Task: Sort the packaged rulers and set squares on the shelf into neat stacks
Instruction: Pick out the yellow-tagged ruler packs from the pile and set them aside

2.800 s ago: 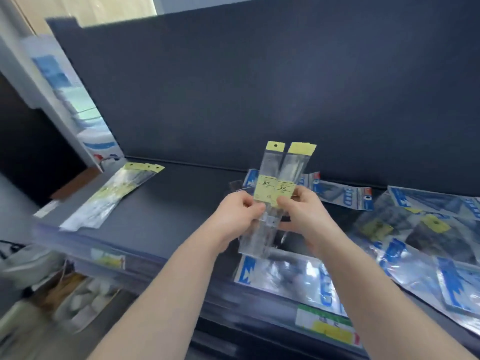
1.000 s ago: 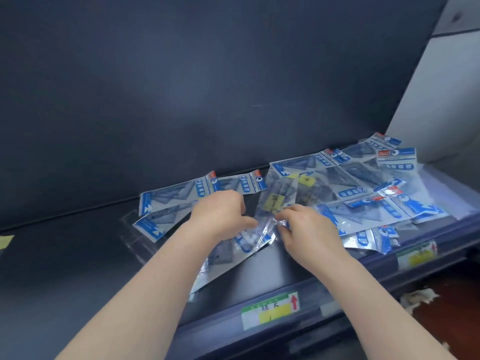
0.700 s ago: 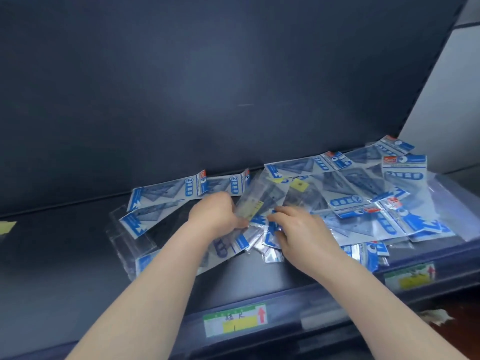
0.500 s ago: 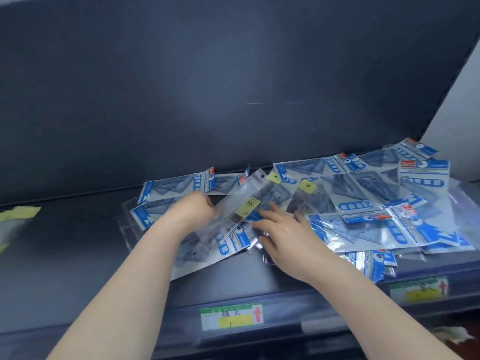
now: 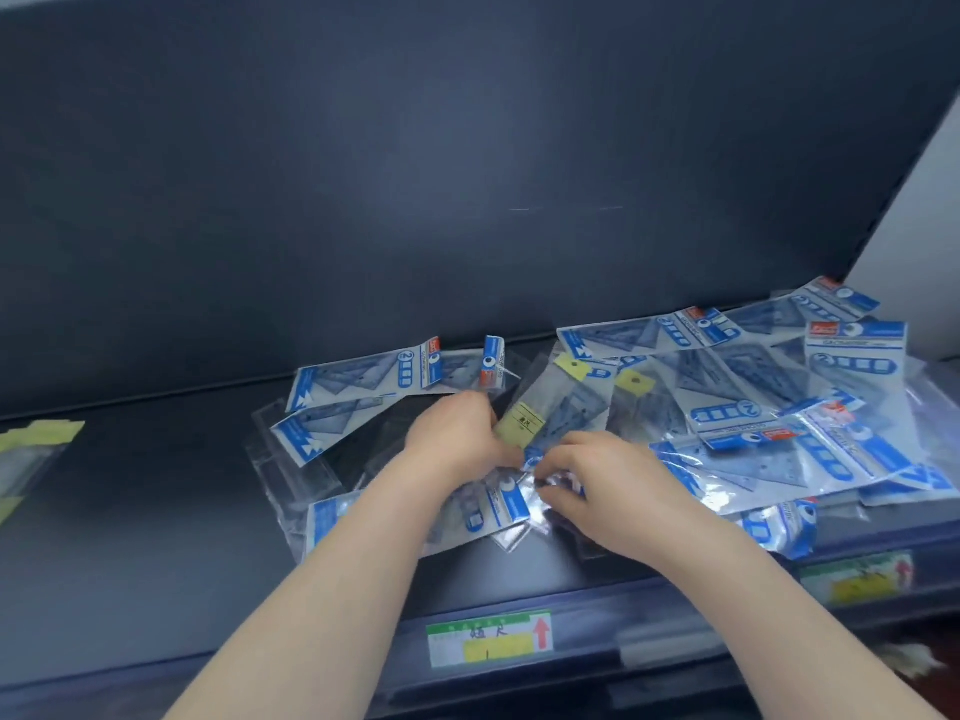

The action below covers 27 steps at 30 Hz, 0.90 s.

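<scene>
A loose heap of blue-and-white set square packets [image 5: 753,407] covers the right half of the dark shelf [image 5: 156,511]. My left hand [image 5: 452,439] grips a clear ruler packet with a yellow header [image 5: 540,407], tilted up to the right above the heap. My right hand [image 5: 608,485] has its fingers curled on the lower end of a clear packet, just below the left hand. A second yellow-headed ruler packet [image 5: 631,387] lies in the heap behind. At the far left edge lies a small stack of yellow-headed ruler packets [image 5: 31,449].
The tall dark back panel [image 5: 467,174] rises behind the shelf. Price labels [image 5: 488,639] sit on the shelf's front rail, another label [image 5: 857,579] further right. Two set square packets [image 5: 363,387] lie apart at the heap's left side. A pale wall [image 5: 924,226] borders the right.
My left hand has drawn the yellow-headed ruler packet a little out of the heap. My right hand curled and moved in to the packet's lower end. The view shifted slightly left.
</scene>
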Tool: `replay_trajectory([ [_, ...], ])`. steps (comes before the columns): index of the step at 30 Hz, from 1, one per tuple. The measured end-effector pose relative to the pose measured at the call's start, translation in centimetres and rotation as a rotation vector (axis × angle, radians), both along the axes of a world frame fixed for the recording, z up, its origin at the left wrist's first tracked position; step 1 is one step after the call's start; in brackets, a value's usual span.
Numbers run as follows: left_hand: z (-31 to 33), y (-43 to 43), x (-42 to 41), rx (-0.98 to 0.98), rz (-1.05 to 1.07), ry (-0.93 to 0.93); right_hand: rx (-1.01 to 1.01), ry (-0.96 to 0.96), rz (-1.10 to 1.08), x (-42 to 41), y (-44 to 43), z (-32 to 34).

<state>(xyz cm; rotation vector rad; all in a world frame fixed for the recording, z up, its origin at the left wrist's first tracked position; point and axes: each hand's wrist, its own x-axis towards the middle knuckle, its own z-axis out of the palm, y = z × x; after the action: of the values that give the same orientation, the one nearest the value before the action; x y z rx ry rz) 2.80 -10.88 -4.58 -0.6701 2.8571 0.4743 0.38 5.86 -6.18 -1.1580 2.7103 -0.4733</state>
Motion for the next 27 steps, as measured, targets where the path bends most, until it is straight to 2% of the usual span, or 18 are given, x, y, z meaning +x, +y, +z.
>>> replay_trajectory([
  [3,0.1,-1.2,0.0,0.05,-0.018,-0.024,-0.052,-0.076,-0.067,-0.1,0.3,0.6],
  [5,0.3,-1.9,-0.3,0.088,0.024,0.097,-0.088,-0.088,-0.141,0.0,0.2,1.1],
  [8,1.3,-1.3,-0.4,0.429,0.018,0.331,-0.175,-0.077,-0.272,-0.1,-0.2,1.2],
  [10,2.2,0.1,-0.2,0.646,-0.104,0.276,-0.359,-0.193,-0.359,-0.1,-0.5,1.3],
  [12,2.3,1.4,-0.1,0.694,-0.209,0.185,-0.574,-0.3,-0.465,-0.3,-0.8,1.1],
  [14,1.9,2.0,-0.3,0.566,-0.237,0.202,-0.628,-0.307,-0.575,-0.9,-0.4,0.9],
  [15,1.5,2.2,-0.6,0.43,-0.26,0.243,-0.597,-0.277,-0.611,-1.2,0.1,0.8],
  [17,0.3,2.7,-1.1,0.166,-0.394,0.272,-0.462,-0.186,-0.667,-1.8,1.6,0.9],
  [20,-1.8,3.5,-1.6,0.017,-0.633,0.136,-0.178,-0.097,-0.677,-2.7,3.7,1.4],
  [22,-2.3,2.9,-1.9,-0.097,-0.62,0.109,-0.038,-0.054,-0.654,-3.3,4.4,1.4],
  [25,-1.6,1.5,-2.8,-0.262,-0.444,0.088,0.039,-0.023,-0.644,-4.2,5.3,1.2],
  [27,-1.0,1.8,-3.2,-0.254,-0.42,0.128,0.056,-0.035,-0.622,-4.6,5.7,0.8],
])
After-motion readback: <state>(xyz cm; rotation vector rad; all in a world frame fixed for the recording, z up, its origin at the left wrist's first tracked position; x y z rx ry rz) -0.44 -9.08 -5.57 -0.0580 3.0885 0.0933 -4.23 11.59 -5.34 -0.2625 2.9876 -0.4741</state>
